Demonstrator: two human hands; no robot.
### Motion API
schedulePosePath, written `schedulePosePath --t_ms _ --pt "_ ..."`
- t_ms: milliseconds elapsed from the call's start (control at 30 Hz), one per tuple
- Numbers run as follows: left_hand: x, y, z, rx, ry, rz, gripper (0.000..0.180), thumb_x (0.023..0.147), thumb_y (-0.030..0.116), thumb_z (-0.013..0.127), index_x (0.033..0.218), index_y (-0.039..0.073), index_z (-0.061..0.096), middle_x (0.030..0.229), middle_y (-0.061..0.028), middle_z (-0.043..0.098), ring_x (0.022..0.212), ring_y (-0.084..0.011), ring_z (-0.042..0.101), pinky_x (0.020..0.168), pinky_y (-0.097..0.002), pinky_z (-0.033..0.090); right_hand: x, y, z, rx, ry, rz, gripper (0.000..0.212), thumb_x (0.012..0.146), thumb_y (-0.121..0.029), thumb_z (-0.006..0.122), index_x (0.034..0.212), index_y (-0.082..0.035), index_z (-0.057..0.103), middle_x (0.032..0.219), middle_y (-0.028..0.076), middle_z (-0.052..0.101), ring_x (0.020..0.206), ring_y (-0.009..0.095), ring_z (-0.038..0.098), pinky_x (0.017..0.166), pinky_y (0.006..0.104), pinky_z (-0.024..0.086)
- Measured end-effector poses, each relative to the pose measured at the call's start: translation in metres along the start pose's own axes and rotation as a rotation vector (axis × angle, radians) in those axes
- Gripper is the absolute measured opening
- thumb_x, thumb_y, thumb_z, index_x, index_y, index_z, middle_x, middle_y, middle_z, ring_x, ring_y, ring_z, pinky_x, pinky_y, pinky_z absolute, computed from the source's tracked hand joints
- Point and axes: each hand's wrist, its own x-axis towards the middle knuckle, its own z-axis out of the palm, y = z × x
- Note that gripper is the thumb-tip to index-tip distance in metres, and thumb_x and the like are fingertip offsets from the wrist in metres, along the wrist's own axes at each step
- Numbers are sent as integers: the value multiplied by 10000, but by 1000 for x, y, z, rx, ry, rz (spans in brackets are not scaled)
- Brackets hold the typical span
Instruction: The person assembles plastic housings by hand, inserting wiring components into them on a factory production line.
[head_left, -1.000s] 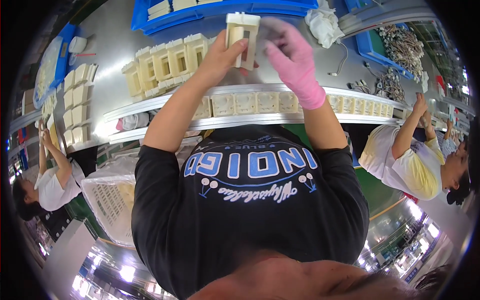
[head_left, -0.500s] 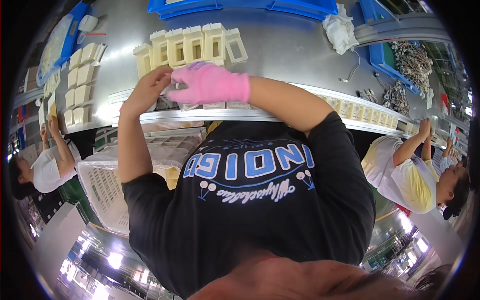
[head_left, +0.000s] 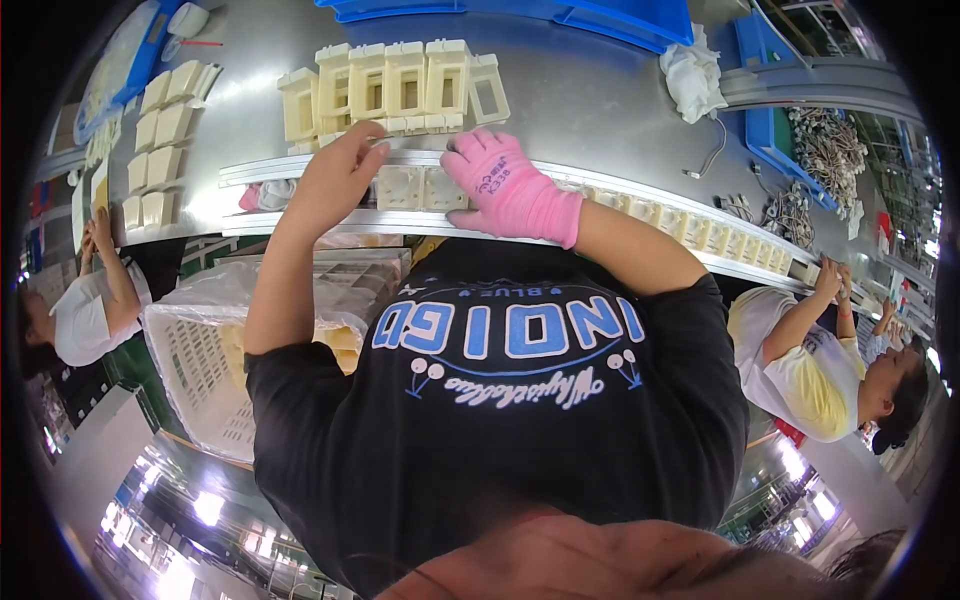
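My bare left hand (head_left: pixel 345 172) is above the metal rail track, its thumb and forefinger apart with nothing visible between them. My right hand (head_left: pixel 510 192), in a pink glove with grey fingertips, spreads across the track, fingers toward the far rail and thumb toward the near one. Between the hands, cream plastic blocks (head_left: pixel 400 188) sit in the track; the glove partly covers the row. Just beyond my hands stands a row of cream plastic housings (head_left: pixel 405 82) with rectangular openings. At its right end a thin cream frame (head_left: pixel 489 93) leans against it.
Stacked cream parts (head_left: pixel 160 140) stand at left. Blue trays (head_left: pixel 620 22) line the far side, beside a crumpled white bag (head_left: pixel 692 82). Cable bundles (head_left: pixel 828 150) lie at right. A white basket (head_left: pixel 205 370) is below the table edge. Co-workers sit on both sides.
My right hand has moved right, away from my left hand, uncovering blocks in the track. My left hand has shifted slightly right and its fingers have parted from the glove.
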Motion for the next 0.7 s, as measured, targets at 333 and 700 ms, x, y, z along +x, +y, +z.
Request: schedulePosePath --t_ms 333,700 --pt "22 19 6 -412 73 336 342 872 271 492 1120 36 501 929 -102 601 847 -208 574 760 -298 443 -5 15 -45 764 191 132 533 701 -241 596 1117 24 395 1022 140 504 966 255 529 870 333 413" --pt "34 66 54 -1418 -1130 240 533 850 415 464 1086 -62 469 755 -211 600 621 -284 632 539 -325 534 -14 49 -71 1740 239 -256 624 684 -60 527 1261 27 304 1198 166 457 1091 248 465 956 350 343"
